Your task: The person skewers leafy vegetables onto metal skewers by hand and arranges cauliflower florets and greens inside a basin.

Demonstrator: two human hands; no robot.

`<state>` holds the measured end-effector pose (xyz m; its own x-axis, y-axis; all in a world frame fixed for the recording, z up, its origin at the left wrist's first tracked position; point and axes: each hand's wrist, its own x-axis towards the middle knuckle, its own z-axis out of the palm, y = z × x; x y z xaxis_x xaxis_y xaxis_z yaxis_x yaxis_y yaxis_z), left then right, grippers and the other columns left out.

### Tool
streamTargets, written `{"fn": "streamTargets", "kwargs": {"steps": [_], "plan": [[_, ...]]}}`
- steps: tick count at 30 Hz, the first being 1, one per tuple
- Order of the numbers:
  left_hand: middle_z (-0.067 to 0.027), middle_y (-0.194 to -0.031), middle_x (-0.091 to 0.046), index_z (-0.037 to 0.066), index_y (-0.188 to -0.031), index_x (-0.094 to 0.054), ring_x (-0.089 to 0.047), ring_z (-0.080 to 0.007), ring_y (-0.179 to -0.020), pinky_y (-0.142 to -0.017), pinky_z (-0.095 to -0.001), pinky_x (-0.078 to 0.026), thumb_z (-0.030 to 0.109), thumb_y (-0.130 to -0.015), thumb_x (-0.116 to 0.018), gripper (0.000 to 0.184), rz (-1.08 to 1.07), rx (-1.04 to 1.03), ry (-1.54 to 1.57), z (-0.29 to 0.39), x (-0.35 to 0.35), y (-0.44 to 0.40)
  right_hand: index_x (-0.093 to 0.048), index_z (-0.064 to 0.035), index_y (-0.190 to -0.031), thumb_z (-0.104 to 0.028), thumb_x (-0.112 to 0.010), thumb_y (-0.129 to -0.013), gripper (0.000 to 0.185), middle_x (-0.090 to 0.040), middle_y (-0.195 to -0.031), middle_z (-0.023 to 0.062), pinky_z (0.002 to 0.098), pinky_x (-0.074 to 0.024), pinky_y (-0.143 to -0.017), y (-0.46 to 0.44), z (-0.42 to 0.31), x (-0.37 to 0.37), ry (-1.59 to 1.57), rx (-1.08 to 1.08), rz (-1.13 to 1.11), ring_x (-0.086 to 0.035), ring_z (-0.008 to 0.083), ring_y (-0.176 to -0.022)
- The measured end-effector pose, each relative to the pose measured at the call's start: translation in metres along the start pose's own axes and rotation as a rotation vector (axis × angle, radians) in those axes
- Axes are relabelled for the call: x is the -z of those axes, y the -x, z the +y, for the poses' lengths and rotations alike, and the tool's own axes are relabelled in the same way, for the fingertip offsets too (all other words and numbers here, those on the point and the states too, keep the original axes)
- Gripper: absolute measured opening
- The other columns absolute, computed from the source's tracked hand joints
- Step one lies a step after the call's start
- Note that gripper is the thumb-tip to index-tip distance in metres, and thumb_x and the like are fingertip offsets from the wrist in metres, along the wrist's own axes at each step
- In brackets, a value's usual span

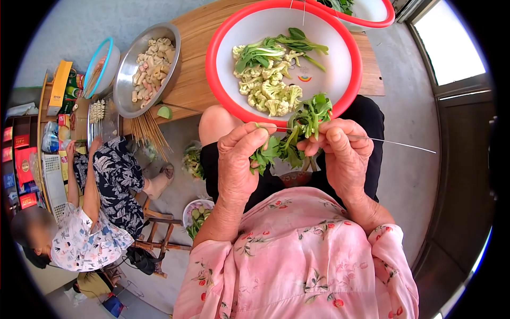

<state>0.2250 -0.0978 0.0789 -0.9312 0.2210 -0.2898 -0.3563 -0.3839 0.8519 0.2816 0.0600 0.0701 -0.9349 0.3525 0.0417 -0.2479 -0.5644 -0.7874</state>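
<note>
A thin metal skewer (396,143) runs between my hands and sticks out past the right one. Closed around its left end are the thumb and fingers of my left hand (236,159), with a bit of green at the fingertips. My right hand (345,151) grips the skewer further along, its fingertips against a bunch of leafy greens (313,114) on or beside the skewer. More leaves hang between the hands. Just beyond is a red-rimmed basin (340,58) with cauliflower florets (271,87) and leafy stems (260,56). Whether the skewer pierces every leaf is hidden.
A steel bowl (122,85) of pale pieces stands on the wooden table (194,32), with bare sticks (146,130) jutting over its edge. Another person (90,228) sits at the left. A bowl of sliced vegetables (197,215) is low beside me. A second red-rimmed basin (385,18) is behind.
</note>
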Motion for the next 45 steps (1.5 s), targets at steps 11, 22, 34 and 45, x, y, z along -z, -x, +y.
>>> {"fn": "streamTargets", "kwargs": {"steps": [11,22,34,45], "plan": [[-0.0033,-0.075,-0.058,0.004,-0.095,-0.060,-0.044,-0.0051,-0.052,-0.042,-0.0167,-0.030,0.013,-0.082,-0.061,0.016,-0.043,0.031,0.129,-0.011,0.005,-0.004,-0.062,0.0040,-0.089,-0.011,-0.058,-0.088,0.016,-0.063,-0.076,0.0105,0.0347,-0.0556,-0.066,-0.004,0.012,0.002,-0.074,-0.039,0.033,-0.063,0.0187,-0.064],[-0.0017,-0.076,-0.063,0.003,-0.091,-0.063,-0.045,-0.0014,-0.051,-0.042,-0.0150,-0.032,0.009,-0.082,-0.063,0.011,-0.085,0.073,0.096,-0.016,-0.005,-0.005,-0.062,0.0041,-0.089,-0.012,-0.057,-0.088,0.017,-0.063,-0.077,0.0115,0.0361,-0.0569,-0.064,-0.008,0.016,-0.003,-0.204,-0.172,0.046,-0.062,0.0194,-0.063],[-0.0141,-0.114,-0.054,0.000,-0.121,-0.046,-0.056,-0.0200,-0.092,-0.073,-0.0302,-0.051,0.041,-0.093,-0.045,0.050,-0.089,0.224,0.383,-0.011,0.002,-0.013,-0.058,-0.0007,-0.092,-0.022,-0.051,-0.092,0.022,-0.064,-0.077,0.0100,0.0393,-0.0567,-0.066,-0.028,0.001,0.028,-0.253,-0.072,0.127,-0.062,0.0171,-0.062],[-0.0117,-0.106,-0.056,0.000,-0.120,-0.047,-0.058,-0.0237,-0.095,-0.083,-0.0364,-0.049,0.033,-0.092,-0.050,0.043,-0.080,0.215,0.459,-0.015,0.008,-0.015,-0.057,0.0000,-0.092,-0.021,-0.051,-0.092,0.022,-0.062,-0.076,0.0094,0.0397,-0.0562,-0.067,-0.034,-0.004,0.035,-0.269,-0.036,0.158,-0.061,0.0171,-0.061]]}}
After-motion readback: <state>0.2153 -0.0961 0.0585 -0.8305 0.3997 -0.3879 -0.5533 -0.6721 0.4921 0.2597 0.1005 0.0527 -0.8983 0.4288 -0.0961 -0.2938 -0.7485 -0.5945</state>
